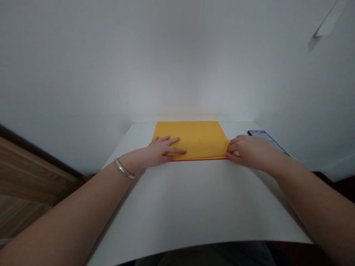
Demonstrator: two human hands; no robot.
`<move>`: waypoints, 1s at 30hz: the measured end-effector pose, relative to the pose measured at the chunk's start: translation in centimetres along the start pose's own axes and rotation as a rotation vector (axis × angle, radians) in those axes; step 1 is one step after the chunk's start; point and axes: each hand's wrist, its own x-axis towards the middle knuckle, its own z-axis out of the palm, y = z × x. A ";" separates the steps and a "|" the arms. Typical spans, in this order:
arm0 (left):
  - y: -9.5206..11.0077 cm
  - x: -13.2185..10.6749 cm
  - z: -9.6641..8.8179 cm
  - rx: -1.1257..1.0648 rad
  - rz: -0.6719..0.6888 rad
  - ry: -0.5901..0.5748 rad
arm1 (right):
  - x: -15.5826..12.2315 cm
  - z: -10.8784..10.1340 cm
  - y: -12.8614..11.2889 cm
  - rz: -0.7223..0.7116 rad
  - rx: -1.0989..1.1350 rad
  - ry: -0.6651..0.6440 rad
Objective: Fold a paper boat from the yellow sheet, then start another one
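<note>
A yellow sheet of paper (198, 136) lies flat at the far end of the white table, close to the wall. Along its near edge runs a thin red strip (199, 160), the border of something red beneath or at the edge. My left hand (163, 149) rests on the sheet's left part with its fingers spread, pressing on the surface. At the near right corner, my right hand (240, 149) has thumb and fingers closed together on the paper's edge. What exactly lies between those fingertips is partly hidden.
A phone (270, 140) with its screen lit lies at the table's right edge, partly behind my right hand. The white table (194, 207) meets a pale wall (188, 66) at the back. Wooden furniture (30, 177) stands on the left.
</note>
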 end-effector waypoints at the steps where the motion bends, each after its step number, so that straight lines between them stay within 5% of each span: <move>1: 0.2 -0.1 -0.1 0.036 -0.010 0.022 | 0.2 0.0 -0.9 -0.048 0.002 -0.002; 7: 2.2 -0.1 -1.2 0.061 0.167 0.252 | 0.8 -0.2 -4.5 -0.295 0.117 0.161; 14: 3.7 1.0 -0.5 0.071 0.288 0.473 | 1.5 -0.7 -5.3 -0.267 0.156 0.216; 18: 4.0 0.9 -0.4 0.070 0.374 0.442 | 1.6 -1.0 -5.2 -0.247 0.179 0.188; 30: 6.4 0.1 -1.4 0.145 0.240 0.367 | 1.9 -2.5 -6.0 -0.121 0.051 0.082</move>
